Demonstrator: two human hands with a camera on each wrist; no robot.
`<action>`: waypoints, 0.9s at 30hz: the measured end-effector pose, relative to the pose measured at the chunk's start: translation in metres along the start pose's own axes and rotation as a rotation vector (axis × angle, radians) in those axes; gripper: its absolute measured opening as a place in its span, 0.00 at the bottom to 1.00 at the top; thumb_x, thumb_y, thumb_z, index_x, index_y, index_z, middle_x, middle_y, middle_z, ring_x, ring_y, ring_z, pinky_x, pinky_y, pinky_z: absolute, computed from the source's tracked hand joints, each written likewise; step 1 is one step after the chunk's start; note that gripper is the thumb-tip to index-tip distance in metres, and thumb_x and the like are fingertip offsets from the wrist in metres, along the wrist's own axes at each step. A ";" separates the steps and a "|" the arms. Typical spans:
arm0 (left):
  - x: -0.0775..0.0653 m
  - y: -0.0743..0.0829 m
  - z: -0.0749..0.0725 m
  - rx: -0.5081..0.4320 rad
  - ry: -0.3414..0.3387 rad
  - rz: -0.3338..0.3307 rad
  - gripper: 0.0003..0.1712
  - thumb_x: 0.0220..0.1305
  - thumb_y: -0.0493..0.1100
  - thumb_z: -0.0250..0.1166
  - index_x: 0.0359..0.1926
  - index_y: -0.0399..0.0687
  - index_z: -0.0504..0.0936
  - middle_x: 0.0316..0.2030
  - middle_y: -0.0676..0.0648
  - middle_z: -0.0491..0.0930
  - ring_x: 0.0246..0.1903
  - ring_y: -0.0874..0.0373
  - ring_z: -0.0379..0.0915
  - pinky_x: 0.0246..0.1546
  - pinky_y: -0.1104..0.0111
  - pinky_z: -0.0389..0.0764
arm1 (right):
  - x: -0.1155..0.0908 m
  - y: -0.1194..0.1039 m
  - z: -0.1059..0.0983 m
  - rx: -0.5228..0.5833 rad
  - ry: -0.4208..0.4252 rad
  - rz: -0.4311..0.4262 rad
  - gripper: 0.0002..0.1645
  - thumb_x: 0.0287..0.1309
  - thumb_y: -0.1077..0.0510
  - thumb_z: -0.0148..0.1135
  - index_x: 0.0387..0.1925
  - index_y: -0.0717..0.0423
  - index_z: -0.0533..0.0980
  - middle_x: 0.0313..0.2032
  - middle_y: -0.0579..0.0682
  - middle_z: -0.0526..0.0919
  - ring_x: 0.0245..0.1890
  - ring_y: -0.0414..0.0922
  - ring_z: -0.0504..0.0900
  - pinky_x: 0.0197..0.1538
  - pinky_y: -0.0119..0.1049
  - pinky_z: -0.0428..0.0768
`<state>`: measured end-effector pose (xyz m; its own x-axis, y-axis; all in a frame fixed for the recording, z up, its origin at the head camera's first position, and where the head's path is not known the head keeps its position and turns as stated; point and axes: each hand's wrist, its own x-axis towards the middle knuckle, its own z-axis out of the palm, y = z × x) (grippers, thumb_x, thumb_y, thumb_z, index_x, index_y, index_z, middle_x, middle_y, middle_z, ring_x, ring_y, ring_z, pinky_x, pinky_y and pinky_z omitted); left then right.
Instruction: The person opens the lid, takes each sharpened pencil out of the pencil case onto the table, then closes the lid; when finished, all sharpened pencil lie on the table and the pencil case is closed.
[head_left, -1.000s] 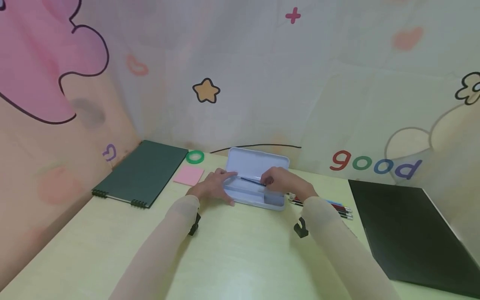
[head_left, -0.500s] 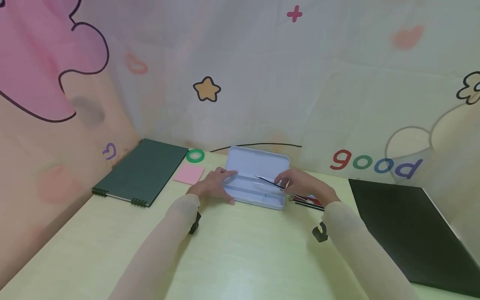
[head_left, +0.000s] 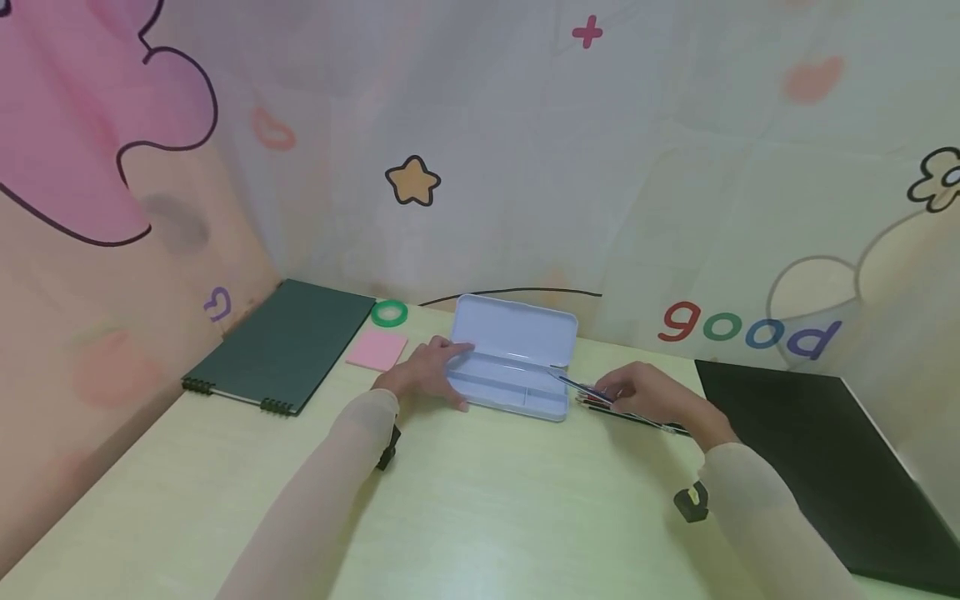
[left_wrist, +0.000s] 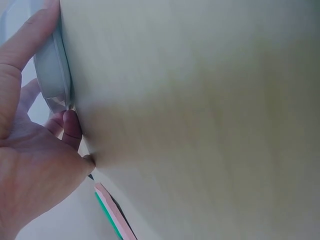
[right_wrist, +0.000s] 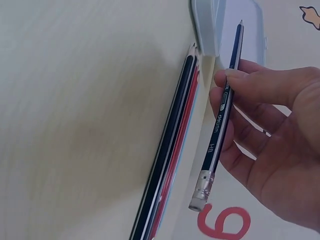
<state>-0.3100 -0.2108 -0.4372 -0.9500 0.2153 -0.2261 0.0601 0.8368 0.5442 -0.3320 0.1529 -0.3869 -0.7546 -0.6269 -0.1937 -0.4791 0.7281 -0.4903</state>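
A pale blue pencil case (head_left: 514,329) lies open with its lid raised at the back; its inside has a long compartment and a smaller divided row. My left hand (head_left: 426,371) grips the case's left end, thumb along the front side and other fingers around the back and end. My right hand (head_left: 648,396) pinches a dark HB pencil (right_wrist: 223,112) with a metal ferrule and eraser between thumb and fingers, its tip toward the case's right end. Beneath it, several dark and red pencils (right_wrist: 172,145) lie bunched on the table, partly covered by the hand in the head view.
A dark green spiral notebook (head_left: 288,346), a green tape roll (head_left: 390,314) and a pink sticky-note pad (head_left: 377,350) lie left of the case. At the right is a large black flat board (head_left: 817,467). A printed curtain (head_left: 510,167) hangs behind the table.
The right hand has moved from inside the pencil case out to the right, bringing the dark pencil with it above the bunched pencils. The left hand has stayed at the case's left end.
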 end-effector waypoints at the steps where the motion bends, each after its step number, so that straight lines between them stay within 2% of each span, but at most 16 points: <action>1: 0.000 0.000 0.000 0.005 0.001 0.001 0.59 0.47 0.56 0.80 0.77 0.65 0.58 0.73 0.40 0.55 0.69 0.42 0.54 0.68 0.42 0.64 | -0.003 0.002 0.000 0.005 0.004 0.005 0.18 0.61 0.69 0.62 0.53 0.61 0.82 0.45 0.54 0.86 0.44 0.48 0.81 0.54 0.50 0.82; 13: 0.001 0.000 0.002 0.008 0.005 -0.002 0.58 0.47 0.56 0.80 0.77 0.65 0.58 0.73 0.40 0.55 0.69 0.42 0.54 0.68 0.43 0.65 | -0.030 0.021 0.006 -0.017 0.001 0.057 0.15 0.58 0.73 0.62 0.46 0.62 0.83 0.43 0.57 0.85 0.41 0.49 0.78 0.53 0.51 0.82; 20: 0.003 -0.002 0.003 0.000 -0.002 -0.002 0.59 0.47 0.56 0.81 0.77 0.65 0.58 0.73 0.40 0.54 0.69 0.42 0.54 0.68 0.43 0.65 | -0.033 0.030 0.014 -0.046 0.023 0.115 0.13 0.57 0.73 0.64 0.42 0.61 0.84 0.42 0.57 0.84 0.42 0.51 0.77 0.53 0.50 0.82; 27: 0.004 -0.002 0.003 0.005 0.001 -0.004 0.59 0.47 0.56 0.81 0.77 0.65 0.58 0.73 0.40 0.54 0.69 0.43 0.54 0.68 0.43 0.65 | -0.033 0.032 0.020 -0.102 0.095 0.095 0.10 0.54 0.72 0.66 0.38 0.61 0.83 0.39 0.56 0.84 0.40 0.51 0.78 0.52 0.50 0.83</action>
<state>-0.3132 -0.2102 -0.4412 -0.9504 0.2119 -0.2275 0.0582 0.8400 0.5394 -0.3134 0.1919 -0.4133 -0.8354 -0.5283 -0.1516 -0.4428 0.8104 -0.3836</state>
